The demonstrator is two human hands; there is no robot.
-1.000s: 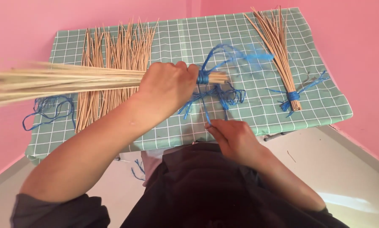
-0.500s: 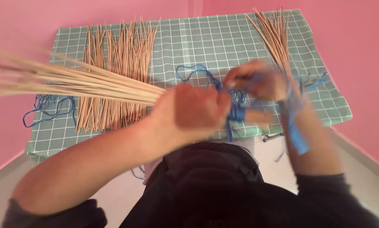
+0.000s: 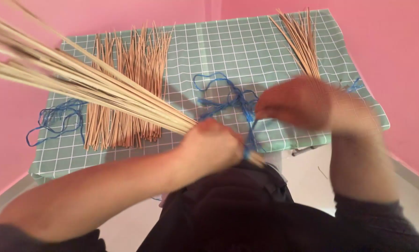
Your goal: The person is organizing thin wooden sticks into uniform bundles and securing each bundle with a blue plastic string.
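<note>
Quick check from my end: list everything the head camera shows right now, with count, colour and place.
stick bundle in hand: one, pale tan, gripped near its base, fanning up to the left
blue string: one tangle, blue, mid-table, running down to the bundle's base
loose sticks: one spread pile, tan, left part of table
tied bundle: one, tan, far right of table, its lower end hidden behind the right hand
spare string: one loop, blue, left table edge
tablecloth: one, green with white grid, covers table
walls: pink, around table
left hand: grips bundle base
right hand: blurred, above string, grip unclear
</note>
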